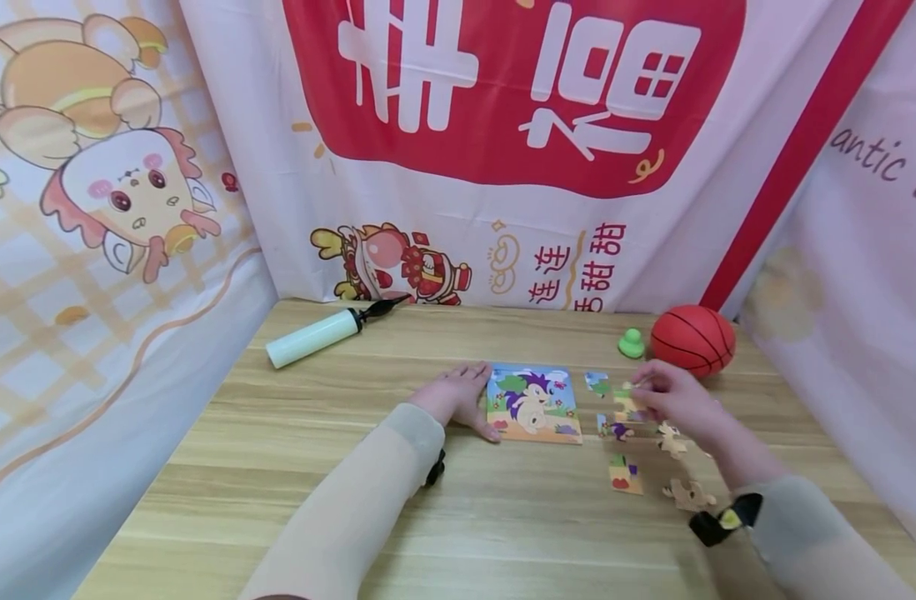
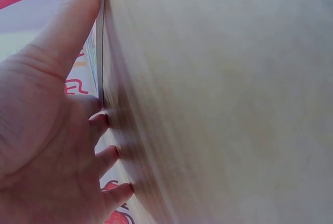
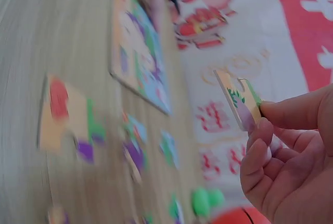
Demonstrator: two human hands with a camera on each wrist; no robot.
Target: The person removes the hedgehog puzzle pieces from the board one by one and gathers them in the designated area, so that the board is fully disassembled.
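Observation:
A square puzzle board (image 1: 534, 404) with a purple hedgehog picture lies on the table. My left hand (image 1: 461, 398) rests at its left side, thumb by the lower corner and fingers spread toward the upper one; in the left wrist view, the thumb (image 2: 70, 31) runs along the board's edge and the fingertips touch the tabletop. My right hand (image 1: 675, 400) pinches a puzzle piece (image 3: 240, 99) between thumb and fingers, raised over the loose pieces. That piece is tan with green leaves and a purple patch. Beneath and beside it lie several loose puzzle pieces (image 1: 625, 475), some with the plain side up.
A red ball (image 1: 693, 340) and a small green knobbed object (image 1: 632, 342) stand at the back right. Toward the back left lies a pale hand pump (image 1: 312, 338) with a black nozzle. Printed cloth (image 1: 518, 233) hangs behind the wooden table (image 1: 277, 467) and along both sides.

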